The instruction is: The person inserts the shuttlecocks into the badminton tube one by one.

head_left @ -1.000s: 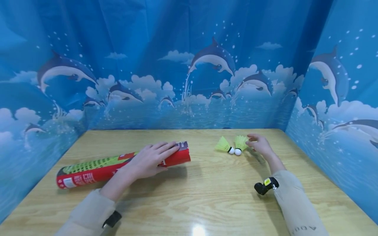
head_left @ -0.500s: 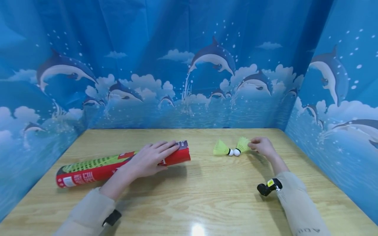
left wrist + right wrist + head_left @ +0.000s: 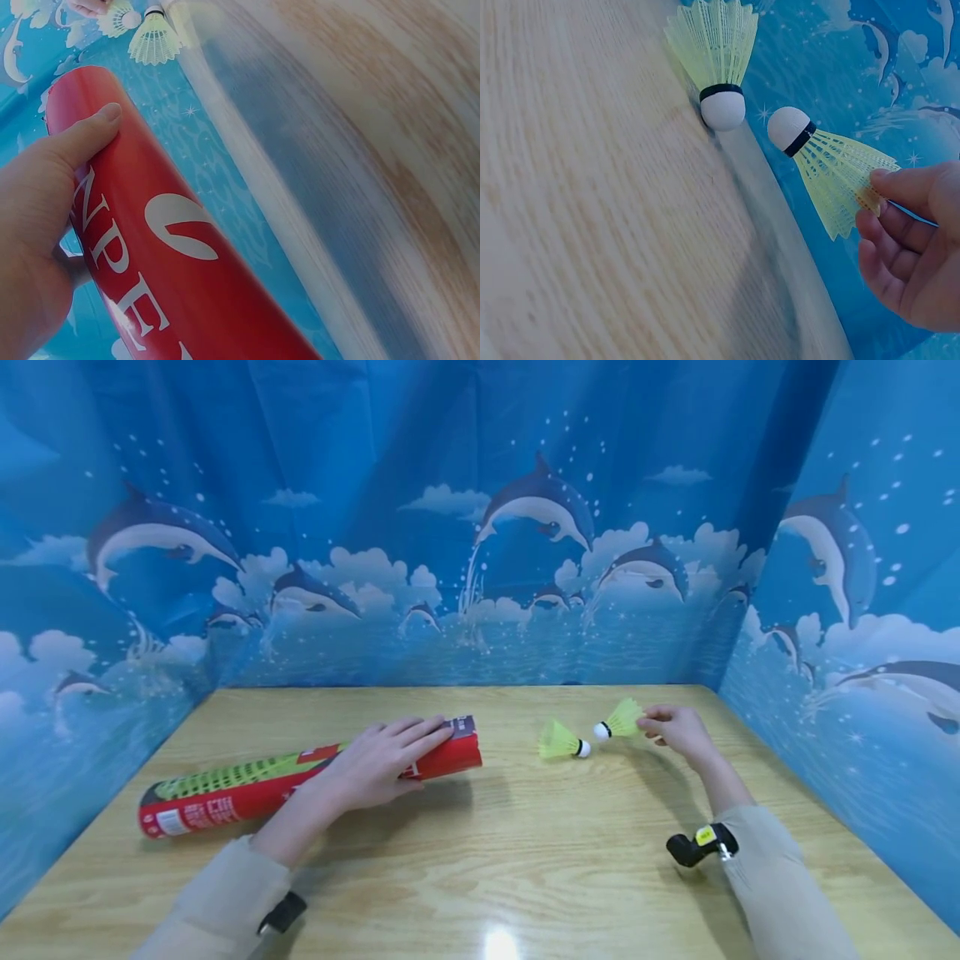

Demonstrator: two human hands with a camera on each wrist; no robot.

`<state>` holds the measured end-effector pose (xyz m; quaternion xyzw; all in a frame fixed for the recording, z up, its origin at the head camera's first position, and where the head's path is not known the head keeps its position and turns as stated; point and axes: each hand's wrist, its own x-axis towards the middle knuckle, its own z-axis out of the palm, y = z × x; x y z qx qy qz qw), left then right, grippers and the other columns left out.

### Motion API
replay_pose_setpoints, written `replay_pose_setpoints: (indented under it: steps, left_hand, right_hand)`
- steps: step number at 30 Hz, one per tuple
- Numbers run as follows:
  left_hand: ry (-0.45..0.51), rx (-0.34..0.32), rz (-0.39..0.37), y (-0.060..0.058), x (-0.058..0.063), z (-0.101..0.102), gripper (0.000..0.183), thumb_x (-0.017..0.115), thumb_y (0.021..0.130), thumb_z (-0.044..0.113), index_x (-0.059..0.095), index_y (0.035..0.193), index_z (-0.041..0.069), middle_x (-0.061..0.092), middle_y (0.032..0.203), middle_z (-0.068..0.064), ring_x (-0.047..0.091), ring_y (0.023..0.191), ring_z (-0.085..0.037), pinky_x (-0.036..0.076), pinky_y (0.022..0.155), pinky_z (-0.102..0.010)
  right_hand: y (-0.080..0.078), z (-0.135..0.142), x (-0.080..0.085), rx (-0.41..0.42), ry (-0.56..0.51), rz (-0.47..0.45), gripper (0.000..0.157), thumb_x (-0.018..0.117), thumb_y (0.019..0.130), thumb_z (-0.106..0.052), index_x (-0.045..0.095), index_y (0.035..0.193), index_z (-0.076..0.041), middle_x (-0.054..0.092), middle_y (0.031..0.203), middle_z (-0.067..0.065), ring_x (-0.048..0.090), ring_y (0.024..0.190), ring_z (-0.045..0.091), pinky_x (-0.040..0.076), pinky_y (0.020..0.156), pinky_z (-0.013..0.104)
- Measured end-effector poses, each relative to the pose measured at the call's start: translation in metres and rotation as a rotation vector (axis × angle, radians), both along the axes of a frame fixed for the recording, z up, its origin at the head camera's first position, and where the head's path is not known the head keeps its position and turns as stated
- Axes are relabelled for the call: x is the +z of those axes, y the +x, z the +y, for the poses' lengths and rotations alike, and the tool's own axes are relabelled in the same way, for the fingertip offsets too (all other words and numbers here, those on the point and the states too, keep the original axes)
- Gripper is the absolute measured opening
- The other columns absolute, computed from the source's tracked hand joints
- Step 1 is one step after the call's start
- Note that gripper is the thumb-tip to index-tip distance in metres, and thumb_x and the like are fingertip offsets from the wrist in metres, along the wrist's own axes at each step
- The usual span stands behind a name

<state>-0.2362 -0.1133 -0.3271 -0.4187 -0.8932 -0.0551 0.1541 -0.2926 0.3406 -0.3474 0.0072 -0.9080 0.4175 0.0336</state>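
My left hand (image 3: 375,766) grips a red and green shuttlecock tube (image 3: 217,792) near its right end, fingers over the top. In the left wrist view the thumb lies along the red wall of the tube (image 3: 172,232); the fingers are hidden behind it. Below the tube's right end a shadow falls on the table. Between thumb and fingers, my right hand (image 3: 678,732) pinches the skirt edge of a yellow shuttlecock (image 3: 832,172), its white cork pointing left. Another yellow shuttlecock (image 3: 559,741) lies on the table just left of it, cork facing right.
The wooden table (image 3: 480,877) runs back to a blue dolphin-printed curtain (image 3: 420,527), which also closes off the right side. Black wrist cameras sit on both sleeves, the right one (image 3: 701,845) close above the tabletop.
My right hand has taken hold of one shuttlecock's skirt and swung it up and right, its cork parting from the other's. The other shuttlecock has turned slightly. The left hand stays on the tube.
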Motion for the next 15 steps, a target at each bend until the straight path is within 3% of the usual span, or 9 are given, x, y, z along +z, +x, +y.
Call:
replay_pose_setpoints:
  steps: [15]
  left_hand:
    - [0.005, -0.008, 0.022, 0.001, 0.001, 0.000, 0.094, 0.086, 0.064, 0.022, 0.036, 0.143, 0.018, 0.041, 0.142, -0.006, 0.041, 0.125, -0.025, 0.042, 0.091, -0.051]
  right_hand:
    - [0.023, -0.028, 0.017, 0.013, -0.140, 0.062, 0.038, 0.059, 0.091, -0.014, 0.053, 0.114, 0.015, 0.066, 0.090, 0.004, 0.056, 0.073, 0.002, 0.051, 0.068, 0.022]
